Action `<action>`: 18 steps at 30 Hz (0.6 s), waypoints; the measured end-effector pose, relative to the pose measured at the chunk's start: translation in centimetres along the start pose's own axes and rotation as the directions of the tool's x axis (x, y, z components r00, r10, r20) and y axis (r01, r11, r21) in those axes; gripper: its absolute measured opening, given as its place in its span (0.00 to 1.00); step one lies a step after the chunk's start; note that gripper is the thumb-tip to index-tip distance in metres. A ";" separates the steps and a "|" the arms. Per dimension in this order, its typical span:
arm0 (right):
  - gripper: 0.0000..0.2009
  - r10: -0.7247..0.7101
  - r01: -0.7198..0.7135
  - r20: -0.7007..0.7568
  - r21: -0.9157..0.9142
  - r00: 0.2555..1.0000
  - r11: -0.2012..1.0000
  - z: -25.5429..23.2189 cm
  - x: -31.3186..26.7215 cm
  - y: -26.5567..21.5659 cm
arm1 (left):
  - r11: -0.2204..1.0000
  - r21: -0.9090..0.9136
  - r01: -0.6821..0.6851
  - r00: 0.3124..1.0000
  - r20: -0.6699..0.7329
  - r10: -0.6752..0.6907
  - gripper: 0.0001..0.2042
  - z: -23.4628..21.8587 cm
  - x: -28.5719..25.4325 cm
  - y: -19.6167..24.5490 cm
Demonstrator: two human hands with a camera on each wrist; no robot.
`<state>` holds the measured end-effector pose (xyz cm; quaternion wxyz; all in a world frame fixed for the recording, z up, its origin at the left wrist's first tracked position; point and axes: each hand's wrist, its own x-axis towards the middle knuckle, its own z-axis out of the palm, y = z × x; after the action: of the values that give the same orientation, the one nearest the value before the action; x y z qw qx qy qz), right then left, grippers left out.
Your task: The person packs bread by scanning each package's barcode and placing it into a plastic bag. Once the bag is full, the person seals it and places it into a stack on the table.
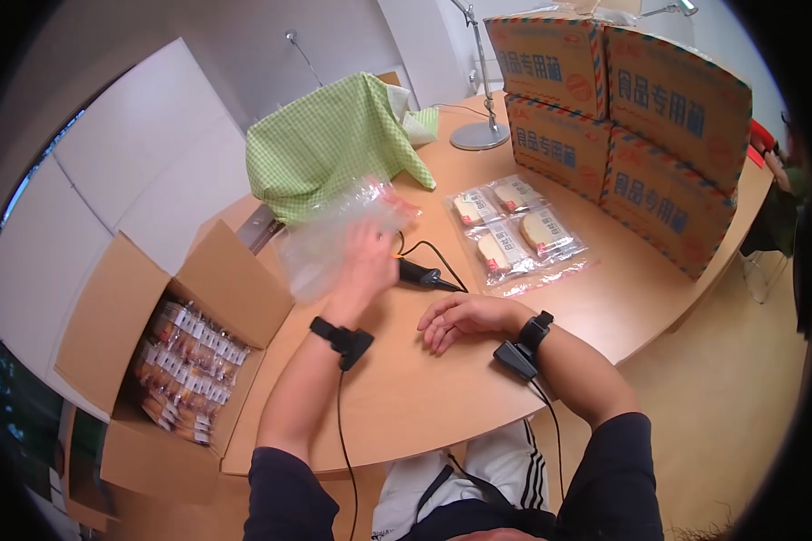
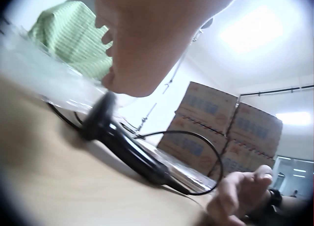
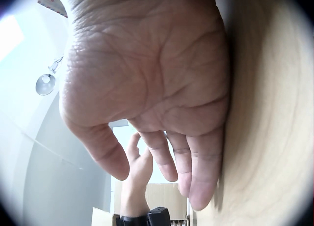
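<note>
My left hand (image 1: 370, 257) is slightly blurred and reaches over clear plastic bags (image 1: 311, 257) on the table. In the left wrist view its loosely bent fingers show beside the bags, with no object seen between them. A black handheld scanner (image 2: 132, 155) with a coiled black cable lies just to the right of that hand. My right hand (image 3: 152, 78) rests on its side on the table, palm facing left, fingers relaxed and holding nothing. Beyond it lies a clear pack (image 1: 523, 230) of several round, pale, individually wrapped food pieces with printed labels.
An open cardboard box (image 1: 216, 270) full of wrapped snacks stands at the left. Stacked printed cartons (image 1: 654, 135) rise at the back right, beside a lamp base (image 1: 480, 136). Green checked cloth (image 1: 325, 135) drapes over something at the back. Cables run from both wrist cameras.
</note>
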<state>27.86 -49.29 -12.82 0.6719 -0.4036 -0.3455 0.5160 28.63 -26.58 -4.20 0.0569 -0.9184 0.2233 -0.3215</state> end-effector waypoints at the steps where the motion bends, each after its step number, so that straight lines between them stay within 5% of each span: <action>1: 0.15 -0.014 0.014 0.001 -0.001 1.000 1.000 0.0 0.0 0.1 | 0.988 -0.126 -0.086 0.992 -0.105 0.073 0.17 0.2 1.2 1.9; 4: 0.13 0.016 -0.018 -0.054 -0.042 0.998 0.999 0.1 -0.5 0.3 | 0.923 -0.312 -0.225 0.969 -0.173 0.178 0.10 0.7 3.6 7.8; 6: 0.10 0.104 -0.129 -0.182 -0.131 0.978 0.983 1.4 -1.1 -0.6 | 0.838 -0.451 -0.307 0.950 -0.093 0.298 0.06 0.9 4.3 10.7; 9: 0.08 0.227 -0.269 -0.268 -0.130 0.936 0.954 1.7 -1.4 -0.7 | 0.853 -0.467 -0.233 0.968 -0.028 0.249 0.04 0.7 6.1 10.9; 11: 0.08 0.101 -0.155 -0.201 -0.273 0.974 0.950 2.1 -1.1 -1.3 | 0.820 -0.497 -0.285 0.947 -0.280 0.160 0.04 -4.9 6.4 10.8; 12: 0.08 0.090 -0.143 -0.188 -0.291 0.978 0.946 1.9 -0.9 -1.3 | 0.790 -0.505 -0.347 0.891 -0.441 0.109 0.05 -8.3 6.4 10.4; 15: 0.09 0.124 -0.176 -0.206 -0.253 0.971 0.951 2.1 -0.8 -1.5 | 0.671 -0.605 -0.427 0.777 -0.626 -0.070 0.08 -17.1 3.2 8.5; 16: 0.09 0.121 -0.179 -0.209 -0.283 0.970 0.942 2.1 -0.7 -1.5 | 0.514 -0.663 -0.545 0.694 -0.700 -0.168 0.12 -19.3 1.6 7.9; 17: 0.09 0.146 -0.198 -0.201 -0.269 0.969 0.942 2.1 -0.6 -1.5 | 0.682 -0.571 -0.457 0.714 -0.693 -0.102 0.18 -23.0 -1.5 6.6; 18: 0.09 0.134 -0.188 -0.195 -0.295 0.972 0.937 2.0 -0.6 -1.6 | 0.708 -0.471 -0.526 0.485 -0.850 -0.205 0.21 -25.4 -4.9 4.8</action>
<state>26.61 -49.70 -10.49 0.5826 -0.5742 -0.3291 0.4718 7.83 -27.66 11.87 -0.3716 -0.5537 0.4152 -0.6188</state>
